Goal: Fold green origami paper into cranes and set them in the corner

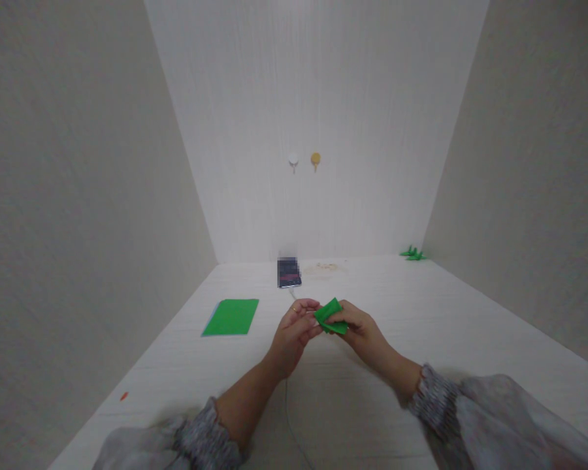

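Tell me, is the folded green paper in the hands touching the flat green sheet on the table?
Apart. The head view shows bare table between the folded paper and the flat sheet.

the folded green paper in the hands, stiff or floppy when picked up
Likely light and fairly stiff: the folded green paper holds its shape pinched between left hand and right hand. Its thin layers would probably crush easily.

Pixelated phone [289, 272]; green paper [331, 316] partly covered.

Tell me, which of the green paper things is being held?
The small folded green piece, pinched between left hand and right hand. The flat green sheet and far green figures lie untouched.
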`<state>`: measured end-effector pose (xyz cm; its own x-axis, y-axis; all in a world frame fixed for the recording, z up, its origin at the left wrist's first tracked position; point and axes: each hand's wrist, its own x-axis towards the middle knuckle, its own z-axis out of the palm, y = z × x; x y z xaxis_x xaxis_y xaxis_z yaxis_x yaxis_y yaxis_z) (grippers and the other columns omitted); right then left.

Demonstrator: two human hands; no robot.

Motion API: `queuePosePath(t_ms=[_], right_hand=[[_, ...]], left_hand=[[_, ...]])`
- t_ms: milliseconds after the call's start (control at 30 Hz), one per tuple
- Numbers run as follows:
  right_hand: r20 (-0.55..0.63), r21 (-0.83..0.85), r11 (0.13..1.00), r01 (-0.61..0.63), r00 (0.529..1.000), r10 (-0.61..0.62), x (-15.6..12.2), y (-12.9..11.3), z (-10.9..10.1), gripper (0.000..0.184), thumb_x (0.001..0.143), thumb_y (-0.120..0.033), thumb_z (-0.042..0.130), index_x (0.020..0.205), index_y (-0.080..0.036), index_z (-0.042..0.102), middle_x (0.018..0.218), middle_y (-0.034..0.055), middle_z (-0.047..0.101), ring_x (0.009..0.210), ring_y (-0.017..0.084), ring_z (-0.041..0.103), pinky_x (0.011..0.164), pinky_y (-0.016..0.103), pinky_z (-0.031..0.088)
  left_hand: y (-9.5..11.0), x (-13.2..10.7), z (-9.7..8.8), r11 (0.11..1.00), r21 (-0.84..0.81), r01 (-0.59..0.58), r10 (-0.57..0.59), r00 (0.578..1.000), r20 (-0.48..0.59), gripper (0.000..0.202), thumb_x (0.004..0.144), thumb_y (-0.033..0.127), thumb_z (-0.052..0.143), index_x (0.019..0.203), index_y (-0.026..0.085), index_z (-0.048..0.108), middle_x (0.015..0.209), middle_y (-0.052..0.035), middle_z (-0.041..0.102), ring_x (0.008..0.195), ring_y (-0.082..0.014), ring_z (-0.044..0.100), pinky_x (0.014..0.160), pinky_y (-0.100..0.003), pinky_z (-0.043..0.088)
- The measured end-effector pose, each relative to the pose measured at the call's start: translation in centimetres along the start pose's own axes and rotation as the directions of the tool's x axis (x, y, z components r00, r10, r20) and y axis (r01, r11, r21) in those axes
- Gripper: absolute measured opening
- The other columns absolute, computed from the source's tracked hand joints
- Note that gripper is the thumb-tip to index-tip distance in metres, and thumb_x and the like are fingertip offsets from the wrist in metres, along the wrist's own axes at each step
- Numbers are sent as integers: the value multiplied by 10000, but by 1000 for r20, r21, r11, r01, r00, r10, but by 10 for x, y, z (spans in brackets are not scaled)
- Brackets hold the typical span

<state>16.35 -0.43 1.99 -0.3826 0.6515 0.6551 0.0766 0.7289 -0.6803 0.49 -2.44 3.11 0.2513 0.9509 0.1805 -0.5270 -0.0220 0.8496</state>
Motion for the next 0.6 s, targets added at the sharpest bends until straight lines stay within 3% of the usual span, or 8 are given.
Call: queuePosePath(t_ms=[167,400,600], right_hand=[[10,20,1000,-5,1000,5,0,2,-1,126,739,-166,584,801,-255,647,826,13,549,803,141,539,697,273,433],[51,44,999,-8,999,6,-1,2,-1,65,738,-212,585,778,-240,628,831,13,537,811,145,540,716,283,442],[113,-42,999,-20,993,24,-1,-6,-1,131,708,-177,589,832,-216,571,906,38,514,860,164,520,733,295,434]], left_hand=[[-3,1,-5,997,68,30,-36,995,93,270,688,221,612,946,158,564,931,-68,580,850,-156,530,804,-304,384],[-7,4,-14,945,292,-150,93,975,201,298,680,234,621,968,167,591,1054,-81,507,1026,-216,452,900,-361,330],[-8,6,-14,907,384,-173,93,972,217,293,699,258,600,984,193,587,1059,-70,479,1049,-212,435,914,-369,335]])
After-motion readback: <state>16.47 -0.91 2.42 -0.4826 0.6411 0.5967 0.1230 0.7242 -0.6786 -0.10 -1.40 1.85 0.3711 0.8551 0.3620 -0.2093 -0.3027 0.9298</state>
